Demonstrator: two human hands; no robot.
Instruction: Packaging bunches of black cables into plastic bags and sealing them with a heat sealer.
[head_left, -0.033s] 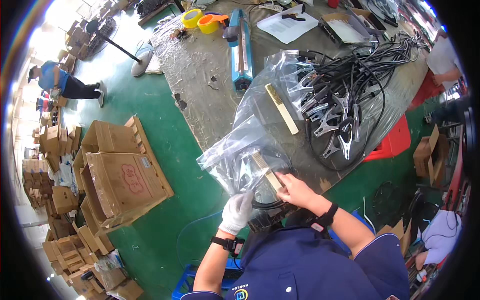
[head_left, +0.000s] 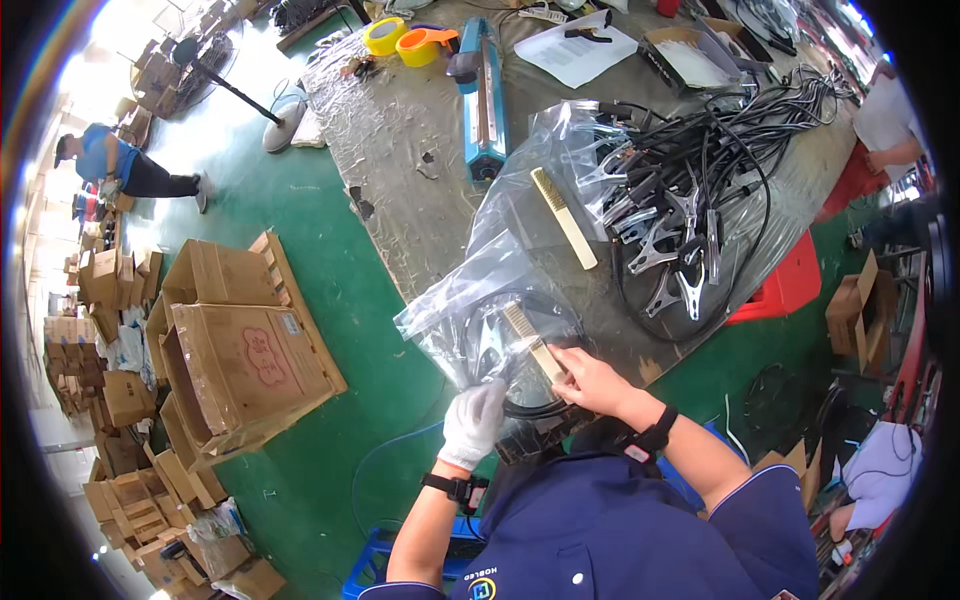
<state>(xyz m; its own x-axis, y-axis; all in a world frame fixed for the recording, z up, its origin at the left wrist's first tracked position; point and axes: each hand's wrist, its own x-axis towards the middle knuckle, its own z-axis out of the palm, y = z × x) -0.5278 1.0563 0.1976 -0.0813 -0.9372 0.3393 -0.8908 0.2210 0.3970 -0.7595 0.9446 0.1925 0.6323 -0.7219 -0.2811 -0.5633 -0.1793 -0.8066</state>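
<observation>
My left hand [head_left: 472, 423], in a white glove, holds the lower edge of a clear plastic bag [head_left: 480, 325] with black coiled cable inside. My bare right hand [head_left: 587, 380] grips the handle of a wooden wire brush [head_left: 530, 343] at the mouth of that bag. A second wooden brush [head_left: 563, 217] lies on another clear bag [head_left: 545, 170] further up the table. To the right sits a heap of black cables with metal clamps [head_left: 680, 220].
The grey worktable [head_left: 400, 130] carries a blue bag sealer [head_left: 483, 95], yellow and orange tape rolls [head_left: 405, 40], papers and a box. Open cardboard boxes [head_left: 240, 350] stand on the green floor at left. A person in blue [head_left: 110, 165] bends far left; another person [head_left: 885, 120] is at right.
Nothing has visibly changed; both hands stay at the bag with the brush.
</observation>
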